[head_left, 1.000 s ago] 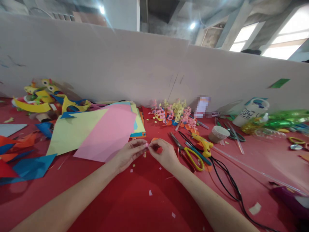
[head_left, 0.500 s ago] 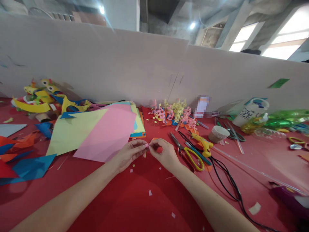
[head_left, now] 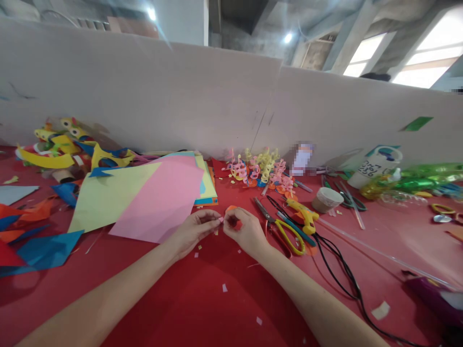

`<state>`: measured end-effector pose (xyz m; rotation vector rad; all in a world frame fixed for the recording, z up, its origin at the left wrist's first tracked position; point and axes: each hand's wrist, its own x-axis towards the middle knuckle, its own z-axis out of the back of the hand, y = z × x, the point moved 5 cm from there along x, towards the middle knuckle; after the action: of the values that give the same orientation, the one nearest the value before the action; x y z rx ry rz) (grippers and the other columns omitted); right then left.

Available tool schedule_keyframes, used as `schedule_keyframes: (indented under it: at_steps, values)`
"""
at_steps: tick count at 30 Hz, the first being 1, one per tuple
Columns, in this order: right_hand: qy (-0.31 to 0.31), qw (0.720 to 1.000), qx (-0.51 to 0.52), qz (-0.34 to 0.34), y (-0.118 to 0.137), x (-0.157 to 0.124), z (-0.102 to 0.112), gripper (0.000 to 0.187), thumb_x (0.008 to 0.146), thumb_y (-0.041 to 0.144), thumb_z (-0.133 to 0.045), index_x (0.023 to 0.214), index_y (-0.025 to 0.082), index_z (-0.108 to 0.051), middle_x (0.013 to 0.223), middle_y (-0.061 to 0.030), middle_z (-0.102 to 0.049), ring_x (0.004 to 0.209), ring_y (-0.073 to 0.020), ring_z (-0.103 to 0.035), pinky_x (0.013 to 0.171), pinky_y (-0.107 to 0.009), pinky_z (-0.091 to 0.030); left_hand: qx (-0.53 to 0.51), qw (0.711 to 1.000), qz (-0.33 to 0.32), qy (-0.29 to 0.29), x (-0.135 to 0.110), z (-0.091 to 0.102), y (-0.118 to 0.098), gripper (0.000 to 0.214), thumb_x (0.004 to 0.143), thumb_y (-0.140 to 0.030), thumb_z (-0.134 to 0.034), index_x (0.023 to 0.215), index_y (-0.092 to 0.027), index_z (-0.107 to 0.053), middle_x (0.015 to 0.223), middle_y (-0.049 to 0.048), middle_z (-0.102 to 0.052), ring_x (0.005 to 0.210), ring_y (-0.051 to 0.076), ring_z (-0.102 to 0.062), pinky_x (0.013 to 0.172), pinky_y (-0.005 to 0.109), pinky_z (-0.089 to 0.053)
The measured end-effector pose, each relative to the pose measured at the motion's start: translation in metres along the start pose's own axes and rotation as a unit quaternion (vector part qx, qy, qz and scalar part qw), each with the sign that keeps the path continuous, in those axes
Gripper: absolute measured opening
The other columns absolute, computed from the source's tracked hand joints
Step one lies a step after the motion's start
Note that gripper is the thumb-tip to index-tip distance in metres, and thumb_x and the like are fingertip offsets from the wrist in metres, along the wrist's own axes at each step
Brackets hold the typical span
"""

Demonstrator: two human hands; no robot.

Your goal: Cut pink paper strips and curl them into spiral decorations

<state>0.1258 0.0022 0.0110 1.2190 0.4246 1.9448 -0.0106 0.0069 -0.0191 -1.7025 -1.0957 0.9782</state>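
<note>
Between the fingertips of both hands, over the middle of the red table, is a tiny pink paper piece. My left hand pinches it from the left with thumb and forefinger. From the right, my right hand has its fingers curled closed at the piece's other end, and they hide part of it. An orange paper disc shows just behind my right fingers. Left of my left hand lies a pink paper sheet over a pale yellow sheet. Yellow-handled scissors rest just right of my right hand.
A yellow glue gun with a black cable lies right of the scissors, near a paper cup. Pink and yellow paper curls stand behind. Orange and blue paper scraps lie left. A white partition rises behind the table.
My right fingers have curled in slightly and shifted around the pink paper piece. My left hand stays nearly in place; the things on the table have not moved.
</note>
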Motion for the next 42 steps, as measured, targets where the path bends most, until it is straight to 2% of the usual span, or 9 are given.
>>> schedule_keyframes:
  at_steps: [4,12,19,28,42]
  values:
    - [0.013,1.0,-0.003,0.003,0.001,0.001,0.0,0.01,0.07,0.01,-0.051,0.071,0.02,-0.055,0.067,-0.0011,-0.058,0.062,-0.014,-0.055,0.06,-0.024,-0.046,0.011,1.0,-0.006,0.0,0.0,0.0,-0.002,0.02,0.063,-0.021,-0.076,0.079,-0.016,-0.065,0.077,0.0,-0.061,0.066,0.01,-0.055,0.069,0.026,-0.044]
    - [0.03,0.999,0.018,-0.009,-0.007,-0.001,-0.001,0.007,0.074,0.013,-0.053,0.075,0.019,-0.057,0.071,-0.0016,-0.061,0.067,-0.0145,-0.058,0.065,-0.024,-0.047,0.095,0.993,-0.064,0.012,0.0,-0.001,-0.01,0.017,0.067,-0.025,-0.072,0.078,-0.015,-0.065,0.069,0.0002,-0.061,0.061,0.012,-0.056,0.069,0.029,-0.044]
    - [0.053,0.998,0.03,-0.02,-0.01,-0.001,-0.003,0.009,0.073,0.012,-0.052,0.075,0.019,-0.057,0.072,-0.0015,-0.059,0.068,-0.0146,-0.056,0.065,-0.025,-0.047,0.104,0.993,-0.047,0.034,0.001,0.001,-0.009,0.014,0.07,-0.026,-0.068,0.077,-0.015,-0.067,0.072,0.0019,-0.063,0.066,0.014,-0.059,0.074,0.031,-0.046]
    - [0.101,0.981,0.138,-0.088,-0.022,0.0,-0.011,0.005,0.074,0.015,-0.053,0.074,0.017,-0.057,0.069,0.0011,-0.059,0.063,-0.0106,-0.056,0.062,-0.021,-0.046,0.227,0.971,-0.065,0.045,0.002,0.005,-0.017,0.013,0.072,-0.03,-0.065,0.073,-0.017,-0.067,0.065,0.0022,-0.066,0.065,0.015,-0.06,0.068,0.029,-0.046]
    - [0.105,0.984,0.116,-0.088,-0.021,-0.003,-0.013,0.006,0.073,0.015,-0.052,0.072,0.018,-0.057,0.067,0.0008,-0.061,0.062,-0.0113,-0.057,0.061,-0.022,-0.048,0.267,0.958,-0.082,0.063,0.003,0.004,-0.014,0.012,0.075,-0.028,-0.061,0.07,-0.018,-0.063,0.066,0.0018,-0.065,0.068,0.015,-0.059,0.071,0.03,-0.043]
